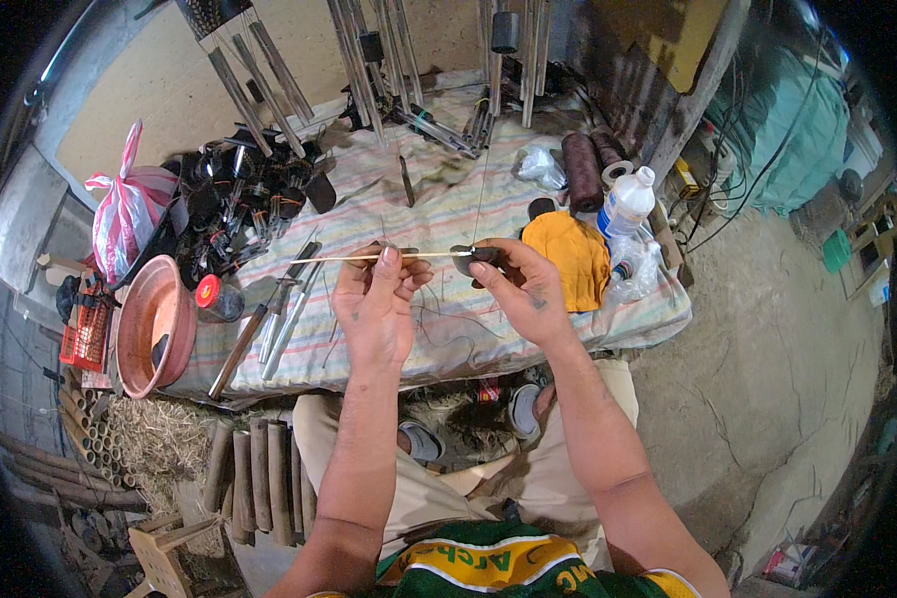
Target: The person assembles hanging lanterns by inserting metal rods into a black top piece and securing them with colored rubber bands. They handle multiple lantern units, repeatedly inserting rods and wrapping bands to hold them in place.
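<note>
My left hand (379, 299) pinches a thin pale wooden stick (424, 255) between thumb and fingers, held level above the table. The stick's right tip, which looks whitish, touches a small dark disc-like piece (461, 262). That piece sits in the closed fingers of my right hand (524, 291). A fine thread (479, 194) rises from it toward the hanging metal tubes at the back. What else lies inside the right fingers is hidden. Both hands are over the near half of the striped cloth (429, 349).
Chime tubes (369, 70) hang at the back. Left are a pile of black parts (234, 189), a pink basin (159, 329), a red-lidded jar (217, 297) and hand tools (269, 319). Right are a yellow cloth (566, 257), a white bottle (628, 202) and dark thread spools (582, 171).
</note>
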Motion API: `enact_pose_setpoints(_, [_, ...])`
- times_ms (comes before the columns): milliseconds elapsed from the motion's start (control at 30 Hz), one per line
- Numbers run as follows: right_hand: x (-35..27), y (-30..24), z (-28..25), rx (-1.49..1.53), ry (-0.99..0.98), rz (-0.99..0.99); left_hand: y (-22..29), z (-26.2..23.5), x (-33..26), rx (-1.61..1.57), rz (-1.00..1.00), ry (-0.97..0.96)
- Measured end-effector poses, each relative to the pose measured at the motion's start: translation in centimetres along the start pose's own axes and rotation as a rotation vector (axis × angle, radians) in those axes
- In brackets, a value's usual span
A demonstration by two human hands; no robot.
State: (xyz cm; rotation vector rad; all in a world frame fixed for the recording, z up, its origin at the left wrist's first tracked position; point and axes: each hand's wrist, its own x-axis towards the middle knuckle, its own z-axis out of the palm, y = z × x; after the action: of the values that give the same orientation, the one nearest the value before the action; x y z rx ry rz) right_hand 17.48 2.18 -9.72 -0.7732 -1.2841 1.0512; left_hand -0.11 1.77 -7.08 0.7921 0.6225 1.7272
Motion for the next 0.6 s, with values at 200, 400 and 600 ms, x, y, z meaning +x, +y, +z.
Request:
enact_pose_setpoints(200, [-0.01,-0.32,-0.04,-0.034,-0.009,0.022,0.1,0.23,0.1,0.023,-0.008,-0.018])
enact_pose_setpoints(400, [0.01,-0.37,-0.16,-0.044,-0.027,0.023,0.11,0.5,0.37,0.03,-0.002,-0.014])
enact_pose_setpoints(600, [0.05,-0.38,-0.25,-0.064,-0.033,0.032,0.05,0.48,0.56,-0.004,-0.013,-0.029])
